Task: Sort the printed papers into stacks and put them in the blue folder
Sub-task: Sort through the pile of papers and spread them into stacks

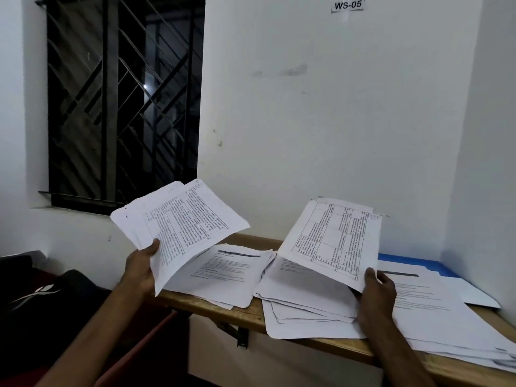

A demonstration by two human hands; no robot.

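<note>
My left hand (141, 268) grips a sheaf of papers (181, 227) at centre-left; my right hand (375, 291) pinches a raised sheet (332, 241) above the desk (245, 310).

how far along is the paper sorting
Done: rough piles lie on the table. In hand: the left hand holds a bundle, the right hand holds sheets raised above the middle pile. Left: tidying and filing; the blue folder lies mostly covered by papers.

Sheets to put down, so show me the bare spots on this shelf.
Only thin strips of shelf are bare: the front edge below the left pile, and behind it by the wall. Middle pile and right pile cover the rest.
</note>
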